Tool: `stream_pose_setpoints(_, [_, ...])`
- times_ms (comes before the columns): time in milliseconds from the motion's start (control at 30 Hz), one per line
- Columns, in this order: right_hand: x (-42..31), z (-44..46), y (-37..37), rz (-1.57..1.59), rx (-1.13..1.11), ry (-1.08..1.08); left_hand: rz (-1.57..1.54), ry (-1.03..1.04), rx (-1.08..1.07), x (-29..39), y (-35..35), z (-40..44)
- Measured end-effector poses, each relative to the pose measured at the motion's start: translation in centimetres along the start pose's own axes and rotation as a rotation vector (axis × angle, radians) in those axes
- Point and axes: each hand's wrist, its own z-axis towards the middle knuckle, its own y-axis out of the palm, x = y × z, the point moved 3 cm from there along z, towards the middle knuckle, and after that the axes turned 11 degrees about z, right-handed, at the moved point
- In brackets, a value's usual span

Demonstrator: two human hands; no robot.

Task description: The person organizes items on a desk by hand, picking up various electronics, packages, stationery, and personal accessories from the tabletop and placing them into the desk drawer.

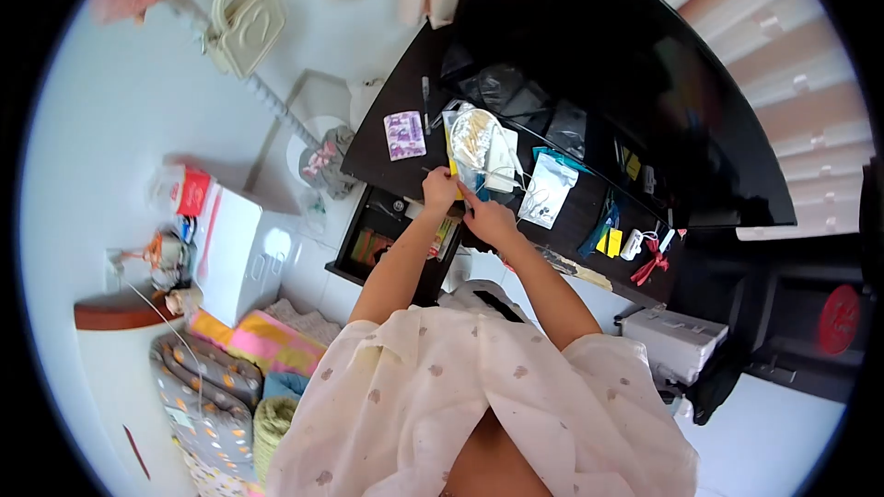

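Well, your left hand (440, 188) and right hand (491, 222) were close together at the desk (401, 99); their grip couldn't be told.

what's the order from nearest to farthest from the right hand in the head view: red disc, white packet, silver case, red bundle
From the right hand:
1. white packet, on the desk just right of it
2. red bundle, farther right on the desk
3. silver case, below the desk, lower right
4. red disc, far right
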Motion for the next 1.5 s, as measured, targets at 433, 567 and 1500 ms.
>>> stream_pose_setpoints(433, [4.1,0.6,-0.8,0.661,0.421,0.062,-0.149,0.021,0.016,-1.1,-11.5,-5.1])
stream_pose_setpoints(567, [-3.4,-2.8,-5.2,0.776,0.737,-0.309,-0.147,0.145,0.079,1.6,-11.2,-8.2])
stream_pose_setpoints(1500, [-8.7,-11.6,-1.5,0.537,0.711,-0.379,-1.134,-0.135,-1.023,1.7,-4.3,-9.6])
